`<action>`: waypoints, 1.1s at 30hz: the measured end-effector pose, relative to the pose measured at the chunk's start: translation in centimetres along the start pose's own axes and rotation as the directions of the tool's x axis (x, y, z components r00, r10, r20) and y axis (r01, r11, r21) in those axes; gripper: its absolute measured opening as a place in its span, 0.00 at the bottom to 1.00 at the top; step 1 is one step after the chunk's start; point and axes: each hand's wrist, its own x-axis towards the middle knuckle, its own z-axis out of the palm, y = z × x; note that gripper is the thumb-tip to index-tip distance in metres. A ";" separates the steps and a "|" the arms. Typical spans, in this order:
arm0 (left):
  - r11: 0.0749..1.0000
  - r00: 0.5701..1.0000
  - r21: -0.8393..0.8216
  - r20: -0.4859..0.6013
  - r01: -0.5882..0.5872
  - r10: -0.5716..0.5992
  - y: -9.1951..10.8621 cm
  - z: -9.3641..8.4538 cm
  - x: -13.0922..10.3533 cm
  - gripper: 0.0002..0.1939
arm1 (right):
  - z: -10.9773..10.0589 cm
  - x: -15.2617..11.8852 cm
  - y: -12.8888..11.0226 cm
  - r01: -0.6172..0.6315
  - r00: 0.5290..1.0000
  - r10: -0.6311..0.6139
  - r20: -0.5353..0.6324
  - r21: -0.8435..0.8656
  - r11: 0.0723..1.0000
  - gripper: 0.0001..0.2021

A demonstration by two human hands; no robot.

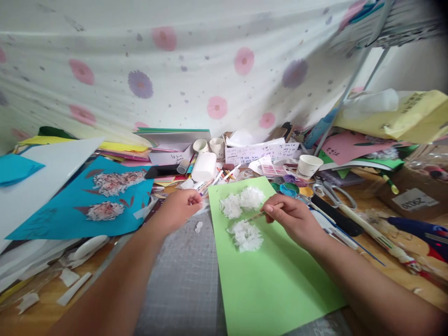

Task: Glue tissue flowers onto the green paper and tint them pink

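Observation:
A light green sheet of paper (280, 275) lies at a slant on the grey cutting mat (185, 280). On its upper part sit three fluffy clumps of white paper bits, the lowest clump (245, 237) nearest to me. My right hand (289, 217) pinches a thin wooden stick (262, 214), whose dark tip reaches the top edge of that lowest clump. Left of the sheet, my left hand (182, 207) hovers over the mat with fingers curled together; whatever they hold, if anything, is hidden. Below it, a small white paper scrap (198, 227) rests on the mat.
At left lies a blue sheet (70, 205) with pinkish-white paper clumps and painted leaves. Paper cups (310, 164), paint pots (289, 189) and a white bottle (204, 166) crowd the back. Scissors (334, 193), a multi-colour pen (378, 233) and a blue glue gun (420, 231) lie at right.

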 end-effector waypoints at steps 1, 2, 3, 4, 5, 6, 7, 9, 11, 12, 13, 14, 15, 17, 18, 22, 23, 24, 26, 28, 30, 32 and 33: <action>0.996 0.999 -0.084 0.020 -0.025 0.026 0.8 0.4 -0.4 0.09 | 0.3 0.0 -0.1 0.029 0.999 -0.028 -0.020 0.062 0.998 0.10; 0.980 0.998 -0.192 0.043 -0.045 0.054 1.6 0.8 -0.8 0.10 | 0.5 0.0 -0.1 0.062 0.998 -0.058 -0.035 0.121 0.991 0.09; 0.938 0.995 -0.341 0.062 -0.053 0.078 2.4 1.2 -1.1 0.11 | 0.8 -0.1 -0.2 0.087 0.996 -0.080 -0.048 0.178 0.980 0.08; 0.889 0.992 -0.456 0.082 -0.048 0.096 3.1 1.7 -1.3 0.12 | 1.1 -0.1 -0.3 0.095 0.995 -0.085 -0.056 0.230 0.968 0.07; 0.837 0.989 -0.546 0.097 -0.039 0.110 3.6 2.1 -1.6 0.12 | 1.3 -0.1 -0.4 0.088 0.995 -0.074 -0.062 0.277 0.957 0.07; 0.794 0.987 -0.607 0.109 -0.029 0.119 4.0 2.4 -1.7 0.13 | 1.5 -0.2 -0.4 0.075 0.996 -0.055 -0.070 0.315 0.946 0.07; 0.770 0.984 -0.638 0.124 -0.020 0.128 4.4 2.7 -1.9 0.13 | 1.6 -0.2 -0.5 0.059 0.997 -0.035 -0.075 0.344 0.937 0.07; 0.725 0.977 -0.689 0.151 -0.005 0.150 4.7 3.2 -2.1 0.13 | 1.8 -0.3 -0.7 0.041 0.997 -0.012 -0.078 0.382 0.923 0.07; 0.659 0.967 -0.752 0.180 0.018 0.180 4.7 3.6 -2.3 0.12 | 1.9 -0.3 -0.9 0.035 0.997 -0.005 -0.073 0.405 0.914 0.07; 0.617 0.961 -0.786 0.195 0.035 0.194 4.7 3.8 -2.4 0.13 | 2.0 -0.4 -1.1 0.034 0.998 -0.006 -0.070 0.414 0.910 0.07; 0.571 0.957 -0.820 0.204 0.052 0.207 4.7 3.9 -2.5 0.13 | 2.0 -0.4 -1.2 0.036 0.998 -0.007 -0.069 0.423 0.906 0.07; 0.526 0.952 -0.848 0.213 0.068 0.219 4.8 4.0 -2.6 0.13 | 2.0 -0.4 -1.3 0.038 0.998 -0.008 -0.070 0.431 0.901 0.07; 0.485 0.948 -0.871 0.219 0.083 0.231 4.8 4.1 -2.8 0.14 | 2.0 -0.4 -1.4 0.040 0.997 -0.009 -0.074 0.443 0.896 0.07; 0.424 0.943 -0.901 0.218 0.096 0.249 5.1 4.1 -3.0 0.14 | 1.9 -0.4 -1.4 0.039 0.997 -0.001 -0.080 0.473 0.880 0.07; 0.408 0.944 -0.909 0.210 0.092 0.256 5.2 4.1 -3.0 0.14 | 1.8 -0.4 -1.4 0.038 0.996 0.005 -0.084 0.490 0.871 0.07; 0.429 0.961 -0.902 0.161 0.050 0.226 5.6 4.0 -3.1 0.14 | 1.4 -0.4 -1.5 0.023 0.997 0.017 -0.071 0.531 0.847 0.07; 0.446 0.966 -0.894 0.152 0.044 0.210 5.6 4.1 -3.1 0.14 | 1.4 -0.4 -1.6 0.021 0.998 0.015 -0.062 0.535 0.844 0.07; 0.459 0.969 -0.887 0.147 0.041 0.197 5.6 4.2 -3.1 0.14 | 1.4 -0.4 -1.6 0.018 0.998 0.014 -0.054 0.538 0.843 0.07; 0.470 0.972 -0.882 0.142 0.038 0.188 5.5 4.3 -3.1 0.15 | 1.4 -0.5 -1.8 0.019 0.999 0.007 -0.047 0.534 0.845 0.07; 0.463 0.970 -0.885 0.143 0.036 0.198 5.4 4.4 -3.1 0.14 | 1.6 -0.6 -1.8 0.027 0.999 -0.002 -0.047 0.531 0.847 0.07; 0.454 0.966 -0.890 0.149 0.037 0.213 5.5 4.5 -3.1 0.13 | 1.7 -0.7 -1.9 0.040 0.999 -0.017 -0.049 0.540 0.841 0.06; 0.450 0.964 -0.892 0.155 0.043 0.216 5.6 4.4 -3.1 0.12 | 1.7 -0.7 -1.9 0.052 0.998 -0.028 -0.052 0.548 0.835 0.06; 0.449 0.965 -0.892 0.158 0.048 0.211 5.6 4.4 -3.1 0.12 | 1.7 -0.7 -1.9 0.053 0.998 -0.030 -0.051 0.545 0.837 0.06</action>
